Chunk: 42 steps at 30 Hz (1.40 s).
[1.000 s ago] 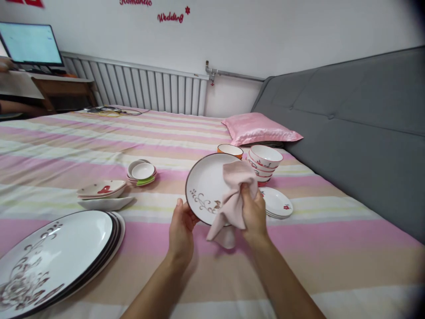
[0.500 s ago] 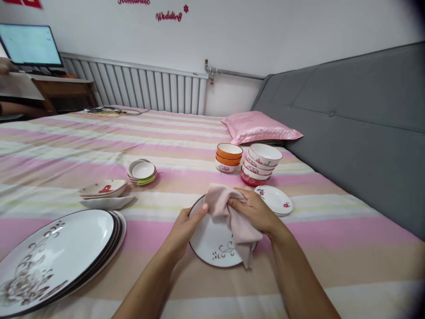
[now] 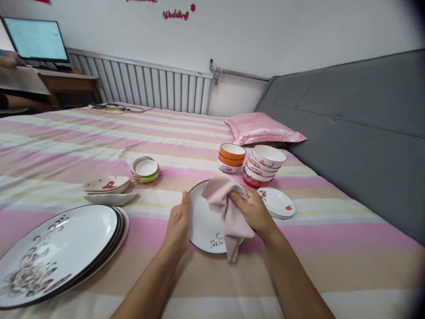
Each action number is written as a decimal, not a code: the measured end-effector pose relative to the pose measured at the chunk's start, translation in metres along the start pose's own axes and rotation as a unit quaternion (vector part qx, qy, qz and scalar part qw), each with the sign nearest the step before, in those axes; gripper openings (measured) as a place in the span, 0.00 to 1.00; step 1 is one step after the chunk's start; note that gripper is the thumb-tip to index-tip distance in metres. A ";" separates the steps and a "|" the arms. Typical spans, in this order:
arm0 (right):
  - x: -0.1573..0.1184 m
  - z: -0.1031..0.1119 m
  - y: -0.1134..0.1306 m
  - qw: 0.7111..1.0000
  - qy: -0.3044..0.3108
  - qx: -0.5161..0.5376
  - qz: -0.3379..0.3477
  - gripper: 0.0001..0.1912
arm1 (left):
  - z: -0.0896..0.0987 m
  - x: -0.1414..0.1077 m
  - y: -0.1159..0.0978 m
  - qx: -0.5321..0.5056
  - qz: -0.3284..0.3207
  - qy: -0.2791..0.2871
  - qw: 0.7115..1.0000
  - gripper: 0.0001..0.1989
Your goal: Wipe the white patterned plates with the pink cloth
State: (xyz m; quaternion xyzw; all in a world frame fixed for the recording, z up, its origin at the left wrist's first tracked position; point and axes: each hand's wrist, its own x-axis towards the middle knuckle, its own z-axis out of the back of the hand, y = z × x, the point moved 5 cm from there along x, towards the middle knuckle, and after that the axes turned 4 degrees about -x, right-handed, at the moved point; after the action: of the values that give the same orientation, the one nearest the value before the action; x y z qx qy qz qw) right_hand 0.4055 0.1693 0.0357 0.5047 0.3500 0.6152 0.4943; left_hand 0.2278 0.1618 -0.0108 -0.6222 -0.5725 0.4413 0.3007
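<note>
1. Plate (image 3: 201,217), white with a dark rim, sits between the person's hands in the head view, low over the striped bed (image 3: 282,274); whether it touches the bedding cannot be told.
2. The left hand (image 3: 179,221) grips its left rim, thumb upright; the right hand (image 3: 254,210) pinches a pink cloth (image 3: 229,212) against its face, and the cloth covers much of the brown scrollwork.
3. Just beyond the right hand lie small flowered plates (image 3: 279,204), partly hidden by it; behind them stand white-and-red bowls (image 3: 264,164) and, beside those, a stack topped by orange bowls (image 3: 232,153).
4. To the left are a stack of large plates (image 3: 83,235), boat-shaped dishes (image 3: 108,186) and little bowls (image 3: 146,168) with a green piece (image 3: 148,177).
5. Farther back: pink pillow (image 3: 265,126), grey headboard (image 3: 358,110), radiator (image 3: 149,84), cables (image 3: 116,107), and another person's arm (image 3: 8,60) near a monitor (image 3: 36,40).
6. Red wall lettering (image 3: 175,15) reads "Wedding"; the word at its upper left is cut off by the frame. The monitor's text is too small to read.
</note>
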 end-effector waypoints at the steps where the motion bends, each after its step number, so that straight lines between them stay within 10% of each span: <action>1: 0.000 -0.001 -0.001 1.000 -0.019 0.005 0.001 0.14 | 0.002 0.002 0.001 -0.016 -0.003 -0.015 1.000 0.29; 14: -0.024 -0.052 -0.019 0.973 -0.208 0.086 -0.058 0.19 | 0.009 0.002 0.000 -0.237 -0.054 -0.161 0.956 0.31; 23: -0.047 -0.083 -0.028 0.958 -0.192 0.138 -0.161 0.21 | 0.006 0.000 0.004 -0.261 -0.039 -0.187 0.946 0.32; 33: -0.013 -0.026 -0.018 0.935 -0.213 0.244 -0.148 0.21 | -0.008 -0.003 -0.010 -0.184 -0.004 0.019 0.983 0.28; 42: -0.001 0.012 -0.014 0.973 -0.024 0.164 -0.161 0.19 | -0.017 -0.010 -0.013 -0.131 0.003 0.110 0.985 0.27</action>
State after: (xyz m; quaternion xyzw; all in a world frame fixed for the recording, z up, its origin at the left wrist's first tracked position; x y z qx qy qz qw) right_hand 0.4205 0.1708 0.0253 0.5307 0.5107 0.4490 0.5059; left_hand 0.2378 0.1560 0.0107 -0.7024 -0.5872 0.2922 0.2764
